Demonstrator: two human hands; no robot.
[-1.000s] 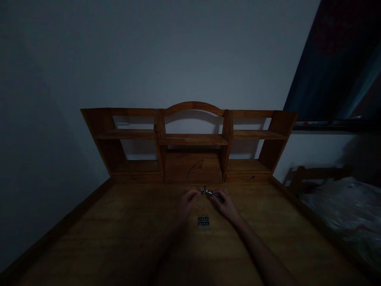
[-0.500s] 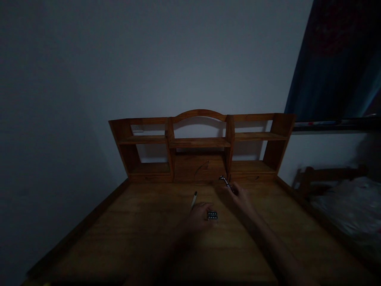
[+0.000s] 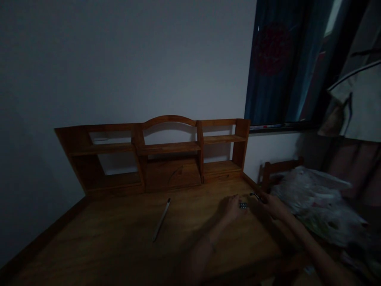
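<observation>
My left hand (image 3: pixel 233 209) is closed at the desk's right side, its fingers at a small dark block (image 3: pixel 243 205) with rows of shiny spots. To the right, my right hand (image 3: pixel 271 203) grips a short tool (image 3: pixel 255 195) with a shiny, angled metal head pointing left, near the desk's right edge. What kind of tool or block these are is too dim and small to tell. Left of both hands, a slim pale stick (image 3: pixel 161 221) with a dark end lies slanted on the wooden desk (image 3: pixel 113 234), touched by neither hand.
A wooden shelf unit (image 3: pixel 169 147) stands along the desk's back against the wall. Beyond the right edge are clear plastic bags (image 3: pixel 315 194) and a wooden chair back (image 3: pixel 281 165). A dark curtain (image 3: pixel 274 79) and a hanging white garment (image 3: pixel 360 103) are farther right.
The view has turned right. Both hands have moved to the right across the desk with the block and the tool. The pale stick, partly behind my left hand before, now lies fully in sight.
</observation>
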